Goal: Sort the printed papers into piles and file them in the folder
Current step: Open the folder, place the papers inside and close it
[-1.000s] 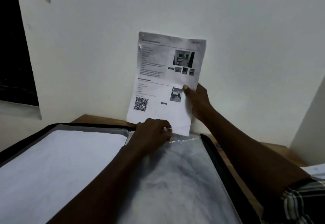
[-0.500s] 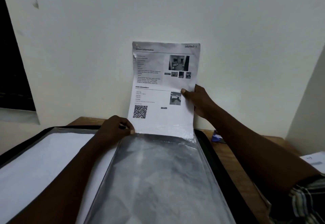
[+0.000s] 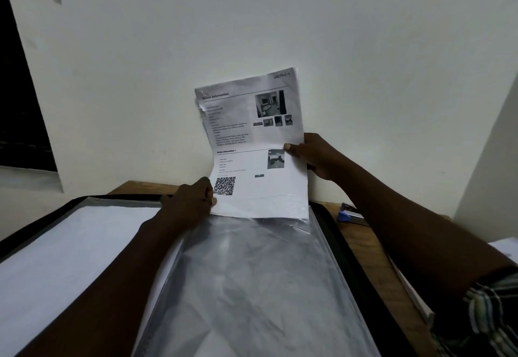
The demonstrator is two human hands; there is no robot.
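Note:
A printed paper [image 3: 252, 143] with text, small photos and a QR code stands upright against the wall, its lower edge inside the top of a clear plastic sleeve [image 3: 252, 286]. The sleeve belongs to an open black folder [image 3: 336, 244] lying on the wooden table. My right hand [image 3: 314, 155] pinches the paper's right edge at mid height. My left hand [image 3: 190, 202] grips the paper's lower left corner together with the sleeve's top edge. The sheet bows slightly in its middle.
The folder's left half holds a white sheet [image 3: 70, 250]. A blue stapler [image 3: 349, 213] lies on the table [image 3: 361, 241] right of the folder. More white papers [image 3: 504, 247] sit at the right edge. A white wall stands right behind; a dark window [image 3: 16, 104] is at left.
My left hand moved from the sleeve's top left corner to the paper's lower left corner. The paper tilted and slid a little deeper into the sleeve.

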